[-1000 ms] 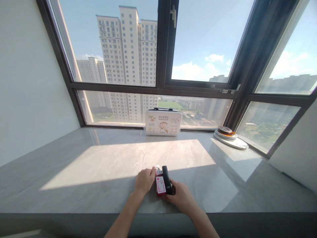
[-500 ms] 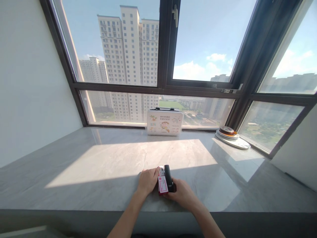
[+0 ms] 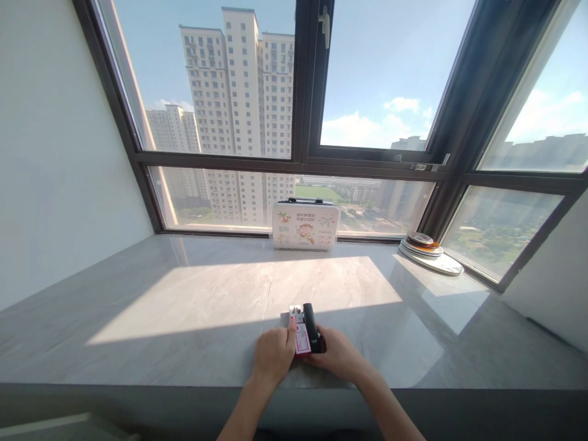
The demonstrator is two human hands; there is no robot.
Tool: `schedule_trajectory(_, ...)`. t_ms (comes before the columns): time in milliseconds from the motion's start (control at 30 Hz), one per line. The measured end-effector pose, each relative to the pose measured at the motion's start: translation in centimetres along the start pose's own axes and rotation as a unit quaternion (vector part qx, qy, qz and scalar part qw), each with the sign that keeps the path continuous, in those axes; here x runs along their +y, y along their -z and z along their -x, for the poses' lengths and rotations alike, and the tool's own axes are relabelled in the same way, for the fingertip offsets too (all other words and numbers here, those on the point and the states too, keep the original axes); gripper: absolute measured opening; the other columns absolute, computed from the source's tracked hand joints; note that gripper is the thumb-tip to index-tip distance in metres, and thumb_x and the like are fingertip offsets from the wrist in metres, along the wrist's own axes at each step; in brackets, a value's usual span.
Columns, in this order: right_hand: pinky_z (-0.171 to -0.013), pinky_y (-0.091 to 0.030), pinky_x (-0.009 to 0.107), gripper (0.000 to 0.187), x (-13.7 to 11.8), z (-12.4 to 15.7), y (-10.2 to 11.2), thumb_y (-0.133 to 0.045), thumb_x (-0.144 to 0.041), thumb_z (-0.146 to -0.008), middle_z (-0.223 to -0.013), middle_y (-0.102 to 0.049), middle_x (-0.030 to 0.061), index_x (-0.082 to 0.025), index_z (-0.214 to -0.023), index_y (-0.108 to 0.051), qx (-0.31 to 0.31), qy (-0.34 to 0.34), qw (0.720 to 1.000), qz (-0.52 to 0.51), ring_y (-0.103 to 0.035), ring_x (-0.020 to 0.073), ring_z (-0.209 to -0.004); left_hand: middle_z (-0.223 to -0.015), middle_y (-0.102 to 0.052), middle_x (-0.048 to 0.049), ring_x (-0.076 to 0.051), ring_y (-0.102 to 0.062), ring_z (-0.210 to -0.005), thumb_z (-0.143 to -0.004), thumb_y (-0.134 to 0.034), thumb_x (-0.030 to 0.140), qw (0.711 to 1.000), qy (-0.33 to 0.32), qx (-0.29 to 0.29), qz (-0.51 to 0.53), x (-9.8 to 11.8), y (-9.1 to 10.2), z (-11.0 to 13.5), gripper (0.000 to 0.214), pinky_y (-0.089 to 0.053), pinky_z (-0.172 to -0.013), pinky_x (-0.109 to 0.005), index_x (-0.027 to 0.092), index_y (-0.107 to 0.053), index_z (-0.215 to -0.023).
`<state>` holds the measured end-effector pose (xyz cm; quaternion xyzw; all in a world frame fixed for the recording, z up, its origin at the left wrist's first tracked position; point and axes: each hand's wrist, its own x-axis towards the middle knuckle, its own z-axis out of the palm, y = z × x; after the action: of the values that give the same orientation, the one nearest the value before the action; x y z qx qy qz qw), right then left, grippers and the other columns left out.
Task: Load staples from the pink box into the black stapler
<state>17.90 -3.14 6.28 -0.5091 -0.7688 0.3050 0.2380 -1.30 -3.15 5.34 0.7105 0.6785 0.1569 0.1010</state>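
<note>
I see a red-and-white box (image 3: 302,339) beside a black device (image 3: 312,326) on the pale grey, faintly veined bench (image 3: 184,306). Far off, a white case (image 3: 305,226) carries colourful cartoon prints. Far right, white plates (image 3: 432,260) are topped orange-brown.

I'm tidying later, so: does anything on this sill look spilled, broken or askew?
Nothing stands out. The left hand and right hand hold a red-and-white box and a black object together; the printed case stands upright at the window, and the stacked plates lie flat.
</note>
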Motion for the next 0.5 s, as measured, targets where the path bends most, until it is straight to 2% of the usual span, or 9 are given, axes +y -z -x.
schedule_trajectory(100, -0.066, -0.037, 0.026, 0.040, -0.5, 0.2, -0.1, -0.073, -0.032, -0.075, -0.097, -0.075, 0.0032, -0.023, -0.112, -0.063, 0.007, 0.005, 0.999, 0.034, -0.068, 0.0246, -0.085, -0.097, -0.075, -0.0183, -0.031, -0.068, -0.099, -0.104, -0.025, 0.050, 1.000, -0.005, -0.007, -0.008, 0.2, -0.1, -0.1, 0.060, -0.045, -0.085, -0.037, 0.016, -0.075, -0.105)
schedule_trajectory(233, -0.066, -0.035, 0.027, 0.037, -0.7, 0.3, -0.3, -0.072, -0.032, -0.075, -0.095, -0.075, 0.0043, -0.023, -0.110, -0.063, 0.012, 0.008, 0.998, 0.058, -0.069, 0.0263, -0.087, -0.097, -0.075, -0.0185, -0.030, -0.069, -0.094, -0.106, -0.016, 0.044, 1.000, -0.015, -0.006, -0.023, 0.3, -0.5, -0.3, 0.065, -0.044, -0.083, -0.037, 0.015, -0.075, -0.100)
schedule_trajectory(333, -0.066, -0.036, 0.027, 0.038, -0.6, 0.2, -0.1, -0.075, -0.036, -0.073, -0.094, -0.075, 0.0037, -0.023, -0.107, -0.064, 0.001, 0.005, 0.999, 0.045, -0.068, 0.0259, -0.086, -0.096, -0.074, -0.0176, -0.029, -0.069, -0.094, -0.106, -0.020, 0.043, 1.000, -0.014, -0.006, -0.025, 0.3, -0.6, -0.3, 0.061, -0.044, -0.084, -0.036, 0.015, -0.074, -0.103)
schedule_trajectory(400, -0.067, -0.038, 0.027, 0.043, -0.5, 0.2, 0.3, -0.078, -0.039, -0.071, -0.095, -0.074, 0.0031, -0.023, -0.109, -0.065, -0.006, 0.001, 1.000, 0.019, -0.067, 0.0247, -0.084, -0.098, -0.074, -0.0171, -0.029, -0.068, -0.096, -0.106, -0.024, 0.043, 1.000, -0.004, -0.001, -0.020, 0.2, -0.4, -0.5, 0.056, -0.044, -0.084, -0.036, 0.015, -0.073, -0.109)
schedule_trajectory(500, -0.069, -0.042, 0.027, 0.062, -0.7, 0.3, 0.9, -0.084, -0.042, -0.064, -0.099, -0.074, 0.0025, -0.023, -0.119, -0.063, -0.021, -0.018, 0.999, -0.027, -0.066, 0.0240, -0.084, -0.101, -0.073, -0.0185, -0.029, -0.068, -0.099, -0.106, -0.024, 0.042, 1.000, 0.024, 0.012, -0.012, 0.0, 0.1, -1.3, 0.055, -0.045, -0.084, -0.036, 0.015, -0.071, -0.114)
